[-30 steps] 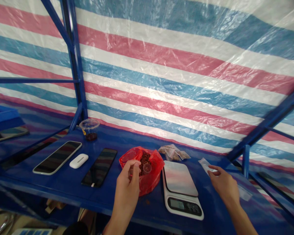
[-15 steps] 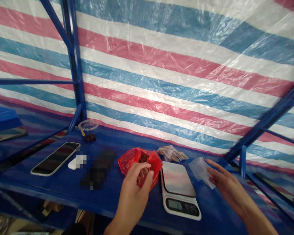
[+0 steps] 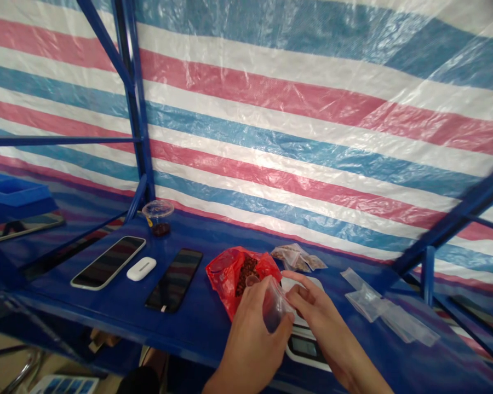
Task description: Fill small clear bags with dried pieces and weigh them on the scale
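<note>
A small clear plastic bag [image 3: 274, 307] is held up between my hands, just in front of the scale. My left hand [image 3: 250, 334] curls around it, with thumb and fingers closed on its side. The fingers of my right hand [image 3: 312, 306] pinch the bag's upper edge. A small clear round rim [image 3: 252, 280] shows by my left fingertips; what it belongs to is unclear. Right behind my left hand lies an open red plastic bag [image 3: 219, 273] with brown granules [image 3: 246, 271]. My right hand partly covers the white digital scale [image 3: 306, 350].
Several filled clear packets [image 3: 298, 257] lie behind the scale, and flat clear bags [image 3: 394, 314] to its right. To the left are a black phone [image 3: 176, 279], a white earbud case [image 3: 141, 268], a white-edged phone [image 3: 109, 262] and a lidded cup [image 3: 159, 218]. Blue posts [image 3: 137, 109] flank the table.
My right hand has moved left from beside the scale to my left hand, bringing a clear bag. Both hands now grip it. The view has shifted slightly.
</note>
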Demonstrator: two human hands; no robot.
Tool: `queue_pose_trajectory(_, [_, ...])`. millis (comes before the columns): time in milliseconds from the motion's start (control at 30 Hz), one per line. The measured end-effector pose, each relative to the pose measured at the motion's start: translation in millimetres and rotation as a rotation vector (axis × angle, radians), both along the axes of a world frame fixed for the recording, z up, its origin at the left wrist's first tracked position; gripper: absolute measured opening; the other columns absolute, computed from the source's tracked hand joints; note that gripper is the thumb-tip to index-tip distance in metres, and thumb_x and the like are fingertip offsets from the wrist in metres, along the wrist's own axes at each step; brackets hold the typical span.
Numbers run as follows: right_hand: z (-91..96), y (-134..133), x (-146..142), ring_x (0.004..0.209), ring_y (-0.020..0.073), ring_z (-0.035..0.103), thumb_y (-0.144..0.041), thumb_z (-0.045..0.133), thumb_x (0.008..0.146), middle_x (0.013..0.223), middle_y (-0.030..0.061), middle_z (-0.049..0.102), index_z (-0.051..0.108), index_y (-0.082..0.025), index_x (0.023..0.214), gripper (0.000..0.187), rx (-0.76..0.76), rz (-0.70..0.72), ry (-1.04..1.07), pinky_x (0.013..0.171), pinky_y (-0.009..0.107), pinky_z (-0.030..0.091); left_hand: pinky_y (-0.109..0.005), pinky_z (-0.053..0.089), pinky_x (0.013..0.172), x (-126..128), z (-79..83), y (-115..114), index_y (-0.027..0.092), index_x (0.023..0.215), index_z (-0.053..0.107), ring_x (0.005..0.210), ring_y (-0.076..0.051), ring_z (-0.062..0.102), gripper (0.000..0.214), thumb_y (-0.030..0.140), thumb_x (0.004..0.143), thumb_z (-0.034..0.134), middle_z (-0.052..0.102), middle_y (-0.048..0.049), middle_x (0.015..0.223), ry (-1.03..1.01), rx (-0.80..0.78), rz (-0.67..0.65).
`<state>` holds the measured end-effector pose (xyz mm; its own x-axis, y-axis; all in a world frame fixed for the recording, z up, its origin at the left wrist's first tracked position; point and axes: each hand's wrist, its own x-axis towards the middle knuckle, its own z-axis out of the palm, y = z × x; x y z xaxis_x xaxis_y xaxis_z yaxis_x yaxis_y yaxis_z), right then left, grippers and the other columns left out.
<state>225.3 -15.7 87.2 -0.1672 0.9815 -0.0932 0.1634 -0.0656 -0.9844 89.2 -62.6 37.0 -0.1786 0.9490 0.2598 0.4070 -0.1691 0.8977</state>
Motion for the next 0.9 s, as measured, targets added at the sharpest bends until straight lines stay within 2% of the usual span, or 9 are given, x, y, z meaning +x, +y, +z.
queue_pose_trajectory(133, [-10.1,9,-5,0.061,0.0152,0.051,-0.049,0.074,0.075,0.063,-0.0069,0.053,0.066,-0.019,0.126,0.06,0.073,0.003,-0.051,0.06,0.027,0.04,-0.056,0.047,0.115,-10,1.1,-4,0.021,0.144,0.06,0.134,-0.033,0.061,0.048,0.037,0.098,0.055,0.068,-0.013,0.141,0.139,0.073,-0.05])
queue_pose_trajectory(233, [-14.9,11,-10,0.062,0.0177,0.054,-0.056,0.068,0.081,0.065,-0.0042,0.057,0.066,-0.019,0.123,0.057,0.145,0.025,-0.089,0.061,0.029,0.043,-0.054,0.047,0.115,-19,4.3,-4,0.02,0.143,0.061,0.132,-0.033,0.062,0.046,0.035,0.101,0.05,0.068,-0.0143,0.14,0.128,0.074,-0.032])
queue_pose_trajectory(300, [-17.4,12,-13,0.067,0.02,0.059,-0.058,0.062,0.086,0.072,-0.0001,0.064,0.067,-0.019,0.12,0.052,0.232,0.023,-0.154,0.065,0.032,0.047,-0.05,0.049,0.112,-27,7.7,-1,0.019,0.139,0.064,0.129,-0.032,0.064,0.045,0.037,0.101,0.05,0.069,-0.0151,0.137,0.051,0.06,0.055])
queue_pose_trajectory(400, [-21.5,17,-20,0.086,0.0245,0.066,-0.048,0.055,0.092,0.096,0.0072,0.074,0.071,-0.022,0.115,0.038,0.413,0.05,-0.34,0.082,0.038,0.051,-0.046,0.052,0.106,-46,10.7,4,0.02,0.129,0.069,0.118,-0.03,0.068,0.04,0.041,0.101,0.05,0.073,-0.0146,0.127,-0.086,0.043,0.23])
queue_pose_trajectory(533, [-31.9,30,-37,0.119,0.0327,0.06,-0.029,0.057,0.09,0.127,0.0103,0.072,0.072,-0.022,0.121,0.035,0.631,0.154,-0.652,0.107,0.048,0.041,-0.044,0.052,0.099,-65,0.2,10,0.018,0.11,0.076,0.101,-0.03,0.07,0.039,0.047,0.097,0.053,0.073,-0.0158,0.111,-0.121,-0.025,0.381])
queue_pose_trajectory(633, [-41.4,35,-49,0.115,0.0352,0.06,-0.026,0.061,0.09,0.119,0.0105,0.075,0.073,-0.021,0.118,0.031,0.572,0.196,-0.839,0.103,0.051,0.04,-0.042,0.053,0.095,-66,-14.2,14,0.017,0.103,0.078,0.094,-0.029,0.07,0.039,0.048,0.093,0.055,0.07,-0.0176,0.113,-0.154,-0.121,0.369])
queue_pose_trajectory(733, [-45.4,36,-56,0.11,0.0337,0.061,-0.027,0.062,0.094,0.112,0.0088,0.076,0.073,-0.023,0.11,0.02,0.562,0.236,-0.911,0.099,0.05,0.039,-0.041,0.051,0.095,-59,-23.2,19,0.018,0.099,0.079,0.097,-0.029,0.069,0.036,0.042,0.093,0.053,0.072,-0.0162,0.105,-0.163,-0.135,0.266])
queue_pose_trajectory(800, [-43.2,38,-58,0.112,0.033,0.059,-0.026,0.062,0.096,0.113,0.0082,0.076,0.072,-0.023,0.105,0.014,0.646,0.268,-0.94,0.098,0.049,0.038,-0.042,0.05,0.094,-53,-25.2,23,0.017,0.095,0.079,0.097,-0.031,0.068,0.033,0.037,0.092,0.053,0.074,-0.0155,0.101,-0.128,-0.141,0.25])
queue_pose_trajectory(900, [-34.7,45,-60,0.116,0.0316,0.058,-0.024,0.064,0.097,0.111,0.0075,0.076,0.069,-0.022,0.102,0.008,0.819,0.351,-1.007,0.102,0.047,0.036,-0.045,0.048,0.095,-49,-26.3,29,0.017,0.092,0.078,0.099,-0.033,0.065,0.029,0.035,0.089,0.055,0.075,-0.0148,0.1,-0.108,-0.131,0.325])
